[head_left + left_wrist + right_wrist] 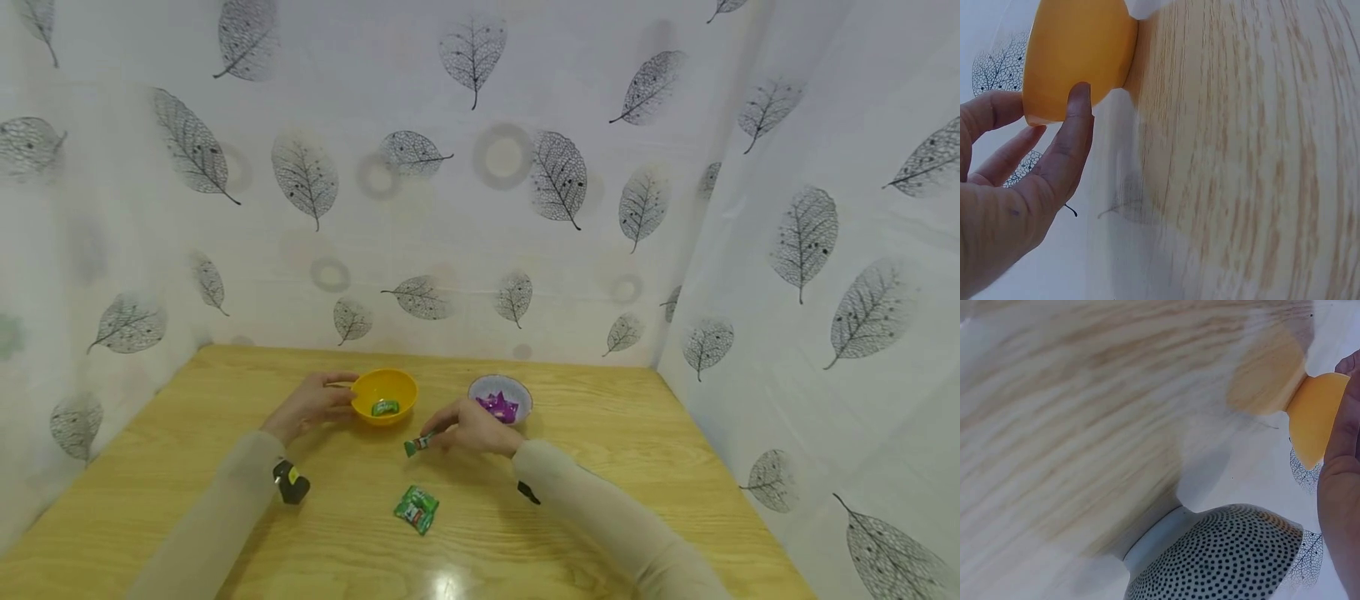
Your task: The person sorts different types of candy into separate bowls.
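My left hand holds the side of a yellow bowl, its fingers at the rim and on the outer wall. Inside that bowl lies a green-wrapped candy. Just right of the bowl, over the table, my right hand pinches another green-wrapped candy by one end. In the left wrist view, a fingertip presses against the yellow bowl. The right wrist view catches part of the right hand at its edge, but the pinched candy is hidden there.
Several green-wrapped candies lie together on the wooden table. Behind the right hand stands a speckled bowl with purple-wrapped candies; its dotted outside shows close to the right wrist. A leaf-patterned curtain hangs beyond the table.
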Available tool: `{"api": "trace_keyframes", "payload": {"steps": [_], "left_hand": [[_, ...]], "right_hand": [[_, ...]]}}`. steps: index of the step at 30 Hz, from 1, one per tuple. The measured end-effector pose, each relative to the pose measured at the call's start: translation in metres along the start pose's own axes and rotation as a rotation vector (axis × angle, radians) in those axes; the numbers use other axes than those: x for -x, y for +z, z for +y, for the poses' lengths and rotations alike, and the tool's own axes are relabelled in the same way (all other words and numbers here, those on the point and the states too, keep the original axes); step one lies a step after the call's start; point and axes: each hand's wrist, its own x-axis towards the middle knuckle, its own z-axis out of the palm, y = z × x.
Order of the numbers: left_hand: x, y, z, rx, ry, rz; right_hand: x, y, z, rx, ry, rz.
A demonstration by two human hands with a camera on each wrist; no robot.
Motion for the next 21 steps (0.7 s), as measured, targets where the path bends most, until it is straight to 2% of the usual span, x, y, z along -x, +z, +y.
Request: {"api": "trace_keyframes", "payload": {"steps": [7, 14, 18, 21], "left_hand": [[0.001, 0.000, 0.001, 0.021, -0.002, -0.001], [0.002, 0.000, 0.001, 0.004, 0.006, 0.001], [0.001, 0.000, 0.002, -0.005, 0.004, 0.007], [0.000, 0.001, 0.002, -0.004, 0.001, 0.007]], "right_hand": [[-0.009, -0.001, -0.003, -0.148, 0.031, 0.067], [-0.020, -0.001, -0.008, -0.292, 0.014, 0.126], [-0.029, 0.003, -0.009, -0.323, 0.033, 0.194], [-0.035, 0.006, -0.011, -0.305, 0.050, 0.250]]}}
